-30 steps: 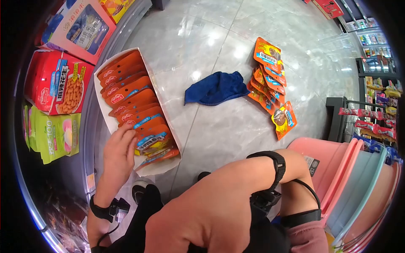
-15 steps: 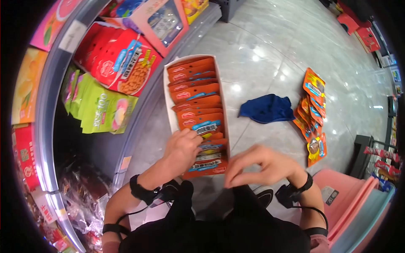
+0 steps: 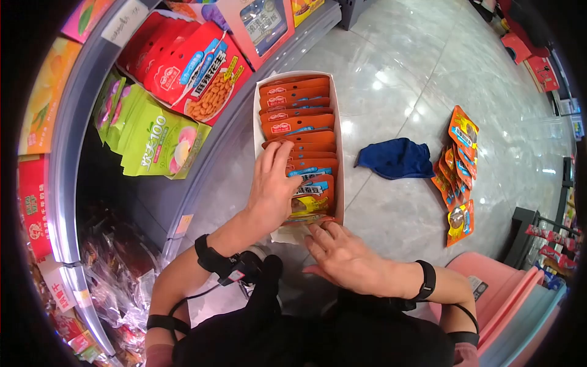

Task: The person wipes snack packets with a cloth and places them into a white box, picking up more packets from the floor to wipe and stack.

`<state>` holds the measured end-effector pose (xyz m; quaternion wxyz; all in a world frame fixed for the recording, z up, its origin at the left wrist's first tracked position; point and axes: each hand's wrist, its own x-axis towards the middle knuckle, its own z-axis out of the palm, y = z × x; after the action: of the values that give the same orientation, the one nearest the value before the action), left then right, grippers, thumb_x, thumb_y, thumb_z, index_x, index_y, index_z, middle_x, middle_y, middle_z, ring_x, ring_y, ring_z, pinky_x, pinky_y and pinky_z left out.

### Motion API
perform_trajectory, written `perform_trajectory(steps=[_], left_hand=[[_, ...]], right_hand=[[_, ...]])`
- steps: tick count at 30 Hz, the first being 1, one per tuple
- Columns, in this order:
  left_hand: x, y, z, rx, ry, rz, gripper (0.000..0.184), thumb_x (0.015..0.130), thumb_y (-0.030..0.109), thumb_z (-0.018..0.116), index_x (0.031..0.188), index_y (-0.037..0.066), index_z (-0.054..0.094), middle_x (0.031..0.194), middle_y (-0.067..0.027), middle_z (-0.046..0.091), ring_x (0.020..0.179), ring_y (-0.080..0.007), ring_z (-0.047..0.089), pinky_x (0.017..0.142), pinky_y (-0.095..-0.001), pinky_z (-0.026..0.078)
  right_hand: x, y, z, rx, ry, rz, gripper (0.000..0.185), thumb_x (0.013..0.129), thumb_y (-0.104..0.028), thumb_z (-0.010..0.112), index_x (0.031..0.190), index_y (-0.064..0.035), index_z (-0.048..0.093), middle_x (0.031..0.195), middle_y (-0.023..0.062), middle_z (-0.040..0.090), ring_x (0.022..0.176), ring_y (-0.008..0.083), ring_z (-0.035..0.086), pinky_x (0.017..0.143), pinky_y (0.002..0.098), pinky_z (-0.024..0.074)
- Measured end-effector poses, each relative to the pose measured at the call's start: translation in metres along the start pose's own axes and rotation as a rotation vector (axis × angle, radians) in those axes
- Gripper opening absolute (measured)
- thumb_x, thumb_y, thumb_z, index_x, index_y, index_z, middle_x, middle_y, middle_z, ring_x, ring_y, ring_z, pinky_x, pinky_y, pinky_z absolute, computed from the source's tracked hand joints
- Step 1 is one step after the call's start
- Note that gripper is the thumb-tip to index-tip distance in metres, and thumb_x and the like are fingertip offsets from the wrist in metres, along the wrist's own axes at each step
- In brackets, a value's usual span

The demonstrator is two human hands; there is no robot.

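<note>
Glossy grey floor tiles [image 3: 397, 214] underfoot, with shop displays to left and right. Nearest, black trousers [image 3: 306, 330]; at the near right, nested pink and blue tubs [image 3: 495, 275]. Just beyond, at the near end of a white box [image 3: 340, 153], right hand [image 3: 348, 257], fingers bent beside a pale flap [image 3: 290, 235], thumb standing apart from them. Slightly farther, left hand [image 3: 269, 192], fingers laid over orange packets [image 3: 299, 131] inside the box, thumb spread away; impossible to tell whether squeezing any. Packets leaning in a row, near to far, box resting on the floor. Probably light, soft and slick, prone to slip or bend: best pinched by the flat top edge, a few at once. Box likely thin card, better supported low along both long walls. Right of it, rumpled blue cloth [image 3: 396, 159], then loose packets [image 3: 455, 156] overlapping. Off to the left, green bags [image 3: 153, 134]; farther along, red bags [image 3: 208, 67] on the shelf [image 3: 208, 153].
</note>
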<state>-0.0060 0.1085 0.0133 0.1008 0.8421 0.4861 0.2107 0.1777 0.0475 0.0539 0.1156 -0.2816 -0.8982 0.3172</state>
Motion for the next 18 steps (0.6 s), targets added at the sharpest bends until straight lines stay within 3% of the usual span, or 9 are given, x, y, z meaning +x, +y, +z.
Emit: perform_trajectory(steps=[3, 5, 7, 9, 10, 12, 14, 15, 18], left_hand=[[0.006, -0.006, -0.003, -0.077, -0.132, -0.025, 0.017, 0.058, 0.003, 0.065, 0.074, -0.001, 0.065, 0.118, -0.0226, 0.043, 0.105, -0.0355, 0.041, 0.088, -0.0413, 0.038], [0.011, -0.012, -0.007, -0.142, -0.103, -0.082, 0.015, 0.058, 0.003, 0.069, 0.071, 0.0, 0.062, 0.109, -0.0168, 0.049, 0.1, -0.0322, 0.046, 0.085, -0.0401, 0.039], [0.007, -0.016, -0.001, -0.255, -0.234, -0.074, 0.014, 0.059, 0.003, 0.068, 0.071, 0.0, 0.062, 0.095, -0.0115, 0.054, 0.089, -0.0271, 0.051, 0.081, -0.0382, 0.041], [0.001, -0.012, 0.002, -0.25, -0.196, -0.056, 0.014, 0.059, 0.003, 0.068, 0.071, 0.001, 0.061, 0.085, -0.0079, 0.055, 0.082, -0.0244, 0.052, 0.077, -0.0377, 0.042], [-0.005, -0.008, -0.002, -0.177, -0.226, -0.02, 0.014, 0.06, 0.003, 0.068, 0.071, 0.002, 0.061, 0.085, -0.008, 0.055, 0.082, -0.0242, 0.052, 0.075, -0.0366, 0.041], [-0.011, -0.008, -0.006, -0.094, -0.249, 0.015, 0.014, 0.06, 0.004, 0.068, 0.071, 0.002, 0.061, 0.086, -0.008, 0.055, 0.081, -0.0241, 0.052, 0.073, -0.0356, 0.041], [-0.015, -0.009, -0.009, -0.087, -0.111, 0.087, 0.017, 0.062, 0.006, 0.069, 0.076, 0.004, 0.061, 0.088, -0.0079, 0.057, 0.082, -0.0228, 0.053, 0.068, -0.0336, 0.039], [-0.015, -0.008, -0.01, -0.09, -0.117, 0.086, 0.017, 0.062, 0.006, 0.069, 0.076, 0.004, 0.061, 0.088, -0.0079, 0.057, 0.082, -0.0228, 0.053, 0.068, -0.0336, 0.039], [-0.018, -0.004, -0.016, -0.042, 0.133, 0.069, 0.02, 0.067, 0.012, 0.069, 0.084, 0.006, 0.062, 0.091, -0.0069, 0.058, 0.085, -0.0209, 0.054, 0.068, -0.032, 0.039]], right_hand=[[0.002, 0.007, 0.01, 0.004, -0.14, 0.052, 0.045, 0.089, -0.033, 0.048, 0.101, 0.0095, 0.054, 0.104, 0.0255, 0.052, 0.104, 0.0408, 0.049, 0.083, 0.0407, 0.045], [0.004, 0.009, 0.028, -0.019, -0.123, 0.086, 0.05, 0.092, -0.035, 0.041, 0.109, 0.011, 0.047, 0.106, 0.028, 0.052, 0.102, 0.0434, 0.05, 0.083, 0.041, 0.0451], [0.018, 0.014, 0.029, 0.062, -0.192, 0.149, 0.048, 0.092, -0.032, 0.038, 0.114, 0.0105, 0.042, 0.106, 0.0303, 0.053, 0.103, 0.0433, 0.051, 0.083, 0.0443, 0.0447], [0.041, 0.018, 0.015, 0.371, -0.715, 0.489, 0.044, 0.094, -0.029, 0.035, 0.121, 0.0059, 0.039, 0.104, 0.0299, 0.053, 0.098, 0.044, 0.053, 0.087, 0.0477, 0.0414], [0.04, 0.02, 0.027, 0.336, -0.556, 0.474, 0.044, 0.094, -0.03, 0.036, 0.121, 0.0047, 0.038, 0.104, 0.0309, 0.053, 0.094, 0.0441, 0.054, 0.085, 0.0491, 0.0407], [0.042, 0.03, 0.037, 0.286, -0.538, 0.488, 0.046, 0.094, -0.032, 0.036, 0.122, 0.0043, 0.037, 0.107, 0.0307, 0.052, 0.098, 0.0442, 0.053, 0.088, 0.0493, 0.0388], [0.048, 0.028, 0.041, 0.184, -0.452, 0.539, 0.05, 0.093, -0.035, 0.036, 0.126, 0.0035, 0.034, 0.12, 0.0294, 0.046, 0.111, 0.0443, 0.046, 0.098, 0.0505, 0.0315], [0.047, 0.027, 0.043, 0.19, -0.453, 0.541, 0.05, 0.093, -0.035, 0.036, 0.126, 0.0035, 0.034, 0.12, 0.0294, 0.046, 0.111, 0.0443, 0.046, 0.098, 0.0505, 0.0315], [0.042, 0.032, 0.053, 0.19, -0.357, 0.529, 0.056, 0.092, -0.037, 0.038, 0.129, 0.0038, 0.031, 0.125, 0.0288, 0.043, 0.118, 0.0439, 0.04, 0.102, 0.0505, 0.0271]])
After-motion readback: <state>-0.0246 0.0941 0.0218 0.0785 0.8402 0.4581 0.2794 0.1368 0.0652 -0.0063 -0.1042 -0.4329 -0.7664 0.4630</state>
